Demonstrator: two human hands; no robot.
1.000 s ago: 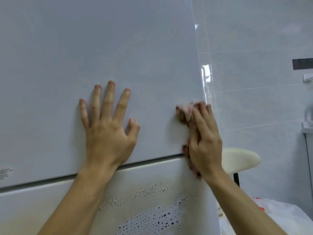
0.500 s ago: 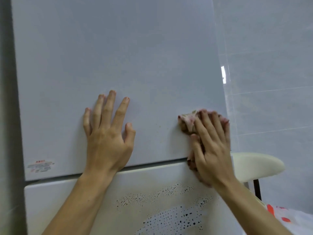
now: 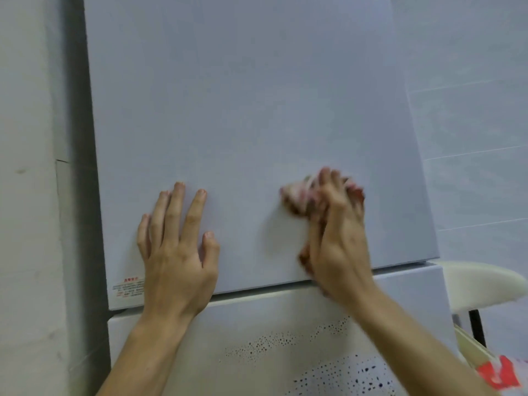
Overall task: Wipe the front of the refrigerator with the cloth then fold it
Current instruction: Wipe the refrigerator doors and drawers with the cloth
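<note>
Right hand (image 3: 340, 247) slid cloth (image 3: 294, 195) leftward; sticker (image 3: 128, 288) print seems illegible.

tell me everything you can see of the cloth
The cloth is a bunched wad, pinkish white with darker reddish-brown patches, soft-looking and blurred by motion. The right hand holds it against the lower part of the upper fridge door, covering most of it; it shows left of the fingers and as a dark strip beside the thumb. Its weave and full size cannot be told.

One head-worn view — close, facing the refrigerator door (image 3: 243, 124) straight on, tilted slightly up.
</note>
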